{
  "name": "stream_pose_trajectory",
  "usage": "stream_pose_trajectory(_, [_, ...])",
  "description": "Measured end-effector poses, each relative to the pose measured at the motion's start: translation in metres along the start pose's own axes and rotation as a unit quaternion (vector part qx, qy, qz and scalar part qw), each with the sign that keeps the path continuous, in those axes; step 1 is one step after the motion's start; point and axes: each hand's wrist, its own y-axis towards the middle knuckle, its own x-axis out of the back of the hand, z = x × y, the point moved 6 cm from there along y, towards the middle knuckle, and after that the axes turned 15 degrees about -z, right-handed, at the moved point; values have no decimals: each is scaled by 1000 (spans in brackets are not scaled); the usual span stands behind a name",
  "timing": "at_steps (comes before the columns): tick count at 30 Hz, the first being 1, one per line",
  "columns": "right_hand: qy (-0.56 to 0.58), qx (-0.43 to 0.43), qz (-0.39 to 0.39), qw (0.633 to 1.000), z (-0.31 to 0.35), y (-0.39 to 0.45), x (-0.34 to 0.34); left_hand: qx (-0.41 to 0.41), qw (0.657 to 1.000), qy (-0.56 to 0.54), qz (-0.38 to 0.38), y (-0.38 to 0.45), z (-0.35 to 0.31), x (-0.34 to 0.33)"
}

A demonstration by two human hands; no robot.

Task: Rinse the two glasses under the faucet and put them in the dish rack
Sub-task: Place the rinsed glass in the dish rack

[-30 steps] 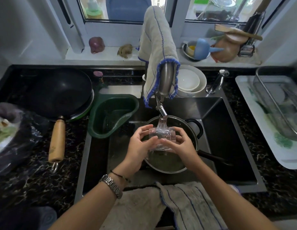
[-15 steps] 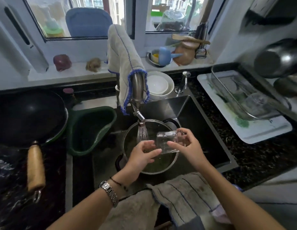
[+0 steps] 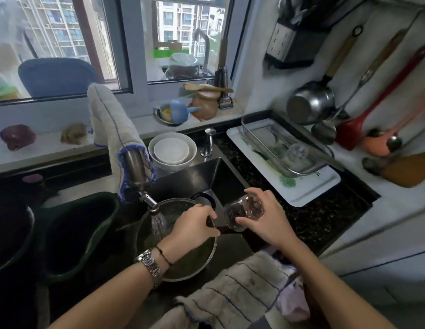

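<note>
My right hand (image 3: pixel 268 219) grips a clear glass (image 3: pixel 243 213), fingers over the top side and thumb beneath; the glass is tilted, nearly on its side, with its mouth toward the lower left. It is held above the right part of the sink (image 3: pixel 206 176), to the right of the water stream and not under it. My left hand (image 3: pixel 195 226) holds nothing; its fingers are loosely curled and lie over the right rim of a round pan (image 3: pixel 183 264) that sits in the sink with greenish water in it. A metal watch (image 3: pixel 148 265) and a thin dark cord are on the left wrist.

The faucet (image 3: pixel 135 167) is running; its spray falls into the pan, just left of my left hand. A grey cloth with blue stitching (image 3: pixel 109 129) is draped over the faucet neck. A similar cloth (image 3: pixel 233 288) lies across the near edge of the sink.

The dish rack (image 3: pixel 287 148), a wire basket, stands on a white tray (image 3: pixel 308 188) on the counter (image 3: pixel 320 217) to the right of the sink. A second glass (image 3: pixel 298 150) is already inside it, near its far right end; its exact position is blurred. White bowls (image 3: pixel 172 150) are stacked behind the sink. A green strainer basket (image 3: pixel 76 233) sits at the sink's left side.
</note>
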Motion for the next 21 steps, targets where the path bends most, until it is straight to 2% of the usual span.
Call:
stream_pose_trajectory(3, [-31,28,2,999,-2,7,7,-33,998,52,-1,9,-10,-1])
stream_pose_trajectory(6, [-61,45,35,996,-6,16,4,-39,995,91,8,19,-16,-5])
stream_pose_trajectory(17, [-32,95,117,988,-29,65,-19,5,983,184,1,72,-29,-25])
stream_pose_trajectory(21, [0,90,140,986,-43,88,-20,29,982,185,-3,100,-37,-33])
